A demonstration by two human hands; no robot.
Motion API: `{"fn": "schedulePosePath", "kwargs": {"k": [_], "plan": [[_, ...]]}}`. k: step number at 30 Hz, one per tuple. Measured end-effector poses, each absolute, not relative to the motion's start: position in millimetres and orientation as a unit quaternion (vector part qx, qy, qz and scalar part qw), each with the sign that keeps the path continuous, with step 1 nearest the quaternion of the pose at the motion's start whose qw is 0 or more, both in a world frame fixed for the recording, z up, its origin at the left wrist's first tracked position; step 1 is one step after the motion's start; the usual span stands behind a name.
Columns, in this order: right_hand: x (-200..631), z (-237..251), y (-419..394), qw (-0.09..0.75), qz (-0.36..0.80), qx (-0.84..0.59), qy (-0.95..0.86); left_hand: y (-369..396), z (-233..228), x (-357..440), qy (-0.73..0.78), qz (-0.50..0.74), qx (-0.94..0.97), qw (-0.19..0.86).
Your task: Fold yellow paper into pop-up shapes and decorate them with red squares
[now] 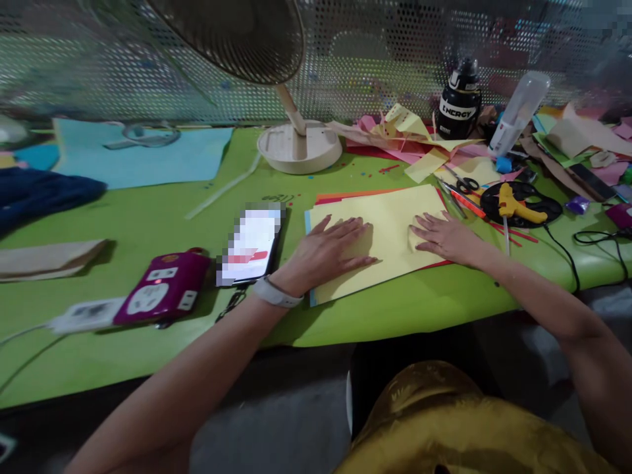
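Note:
A pale yellow sheet of paper (390, 227) lies on top of a small stack, with red and orange paper (336, 197) showing at its far edge and light blue at its left. My left hand (330, 253) rests flat on the sheet's left half, fingers stretched out. On the right half, my right hand (444, 238) presses down with its fingers spread. Neither hand grips anything. Left of the stack, beside my left wrist, a phone (254, 243) lies with its screen lit.
A purple power socket (165, 289) with a white plug sits at left. Behind stands a fan (299, 148). To the right are scissors (461, 184), a yellow glue gun (518, 205), a black bottle (459, 108) and heaped paper scraps (409, 131). Blue paper (148, 161) lies back left.

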State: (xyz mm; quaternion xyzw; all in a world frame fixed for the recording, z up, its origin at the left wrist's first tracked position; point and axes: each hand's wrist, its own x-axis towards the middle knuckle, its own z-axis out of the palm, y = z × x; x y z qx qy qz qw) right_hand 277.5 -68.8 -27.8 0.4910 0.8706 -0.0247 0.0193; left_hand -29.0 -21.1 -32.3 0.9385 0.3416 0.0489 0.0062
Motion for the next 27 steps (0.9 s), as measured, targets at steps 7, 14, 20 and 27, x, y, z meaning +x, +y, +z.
{"fn": "schedulePosePath", "kwargs": {"k": [7,14,20,27], "plan": [[270,-33,-69,0.001,0.008,0.502,0.865,-29,-20,-10,0.302,0.026,0.952,-0.037],[270,-31,-67,-0.006,-0.004,0.505,0.863,-25,-24,13,0.221,0.067,0.973,-0.027],[279,-13,-75,-0.105,-0.062,0.475,0.871,-23,-34,9,0.226,0.182,0.952,0.096],[303,-24,-63,-0.214,-0.14,0.415,0.873,-30,-34,-10,0.162,0.21,0.933,0.242]]}}
